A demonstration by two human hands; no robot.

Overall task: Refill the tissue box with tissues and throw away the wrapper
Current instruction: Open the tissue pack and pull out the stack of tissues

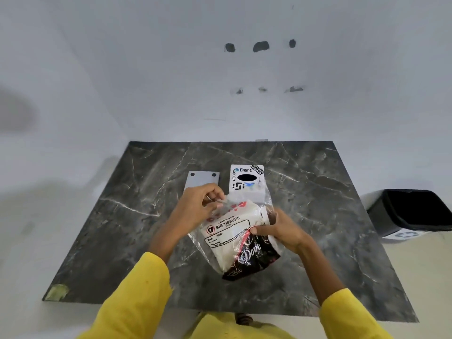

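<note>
A pack of white tissues [232, 238] in a clear printed wrapper with a black and red end is held just above the dark marble table [122, 216]. My left hand [198, 206] pinches the wrapper's far top edge. My right hand [281, 231] grips the pack's right side. Just behind the pack stands the white tissue box [247, 182], covered in stickers, with a black oval opening on top. A flat grey plate [201, 179] with two holes lies to the left of the box, partly hidden by my left hand.
A black-lined waste bin [413, 211] stands on the floor to the right of the table. White walls close in behind and on the left. A patch of yellowish tape [58, 291] marks the table's near left corner.
</note>
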